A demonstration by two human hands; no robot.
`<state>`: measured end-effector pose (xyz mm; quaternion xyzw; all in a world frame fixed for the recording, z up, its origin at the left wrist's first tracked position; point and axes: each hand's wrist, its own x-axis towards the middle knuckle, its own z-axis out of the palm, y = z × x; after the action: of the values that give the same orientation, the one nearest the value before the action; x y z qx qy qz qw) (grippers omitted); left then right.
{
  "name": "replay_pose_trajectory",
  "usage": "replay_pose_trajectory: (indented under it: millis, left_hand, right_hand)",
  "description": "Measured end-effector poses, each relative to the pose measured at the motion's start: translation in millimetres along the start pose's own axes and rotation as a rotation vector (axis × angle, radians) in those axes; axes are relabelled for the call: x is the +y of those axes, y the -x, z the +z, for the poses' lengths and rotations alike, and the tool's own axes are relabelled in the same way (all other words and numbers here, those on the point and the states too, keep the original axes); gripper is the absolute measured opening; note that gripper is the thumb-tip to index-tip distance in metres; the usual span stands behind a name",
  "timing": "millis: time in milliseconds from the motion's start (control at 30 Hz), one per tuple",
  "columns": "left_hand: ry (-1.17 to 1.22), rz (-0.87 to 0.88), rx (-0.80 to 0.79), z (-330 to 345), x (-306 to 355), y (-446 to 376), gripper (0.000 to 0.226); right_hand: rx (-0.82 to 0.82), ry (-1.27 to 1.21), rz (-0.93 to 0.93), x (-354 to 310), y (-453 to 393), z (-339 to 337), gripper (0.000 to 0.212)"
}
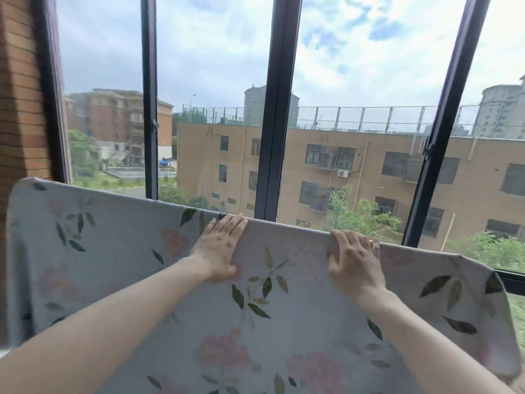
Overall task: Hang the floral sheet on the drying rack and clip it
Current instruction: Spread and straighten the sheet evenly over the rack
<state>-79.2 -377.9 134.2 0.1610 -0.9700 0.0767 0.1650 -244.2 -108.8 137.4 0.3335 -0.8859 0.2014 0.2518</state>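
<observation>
The floral sheet (284, 322) hangs draped over a hidden bar, spread across in front of the window (279, 109). The left hand (218, 248) lies flat on its top fold, fingers straight and together. The right hand (353, 260) curls its fingers over the fold, gripping the cloth.

No readable text, labels or signs.
</observation>
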Motion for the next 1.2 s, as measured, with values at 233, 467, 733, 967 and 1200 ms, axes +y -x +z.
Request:
replay_pose_trajectory:
  millis: [233, 467, 733, 967, 1200]
  left_hand:
    - [0.092, -0.006, 0.040, 3, -105, 99, 0.089]
    - [0.151, -0.161, 0.056, 12, -260, 221, 0.077]
    - [0.256, -0.264, 0.027, 30, -368, 296, 0.070]
    - [0.356, -0.393, -0.032, 71, -439, 327, 0.070]
    - [0.373, -0.404, -0.094, 104, -530, 314, 0.066]
  right_hand:
    - [-0.061, -0.271, -0.183, -152, 19, 36, 0.055]
    - [-0.188, -0.487, -0.252, -314, 80, 102, 0.055]
    - [-0.334, -0.703, -0.155, -437, 127, 156, 0.048]
    - [-0.498, -0.764, -0.138, -511, 145, 217, 0.043]
    - [-0.639, -0.840, -0.103, -580, 116, 296, 0.041]
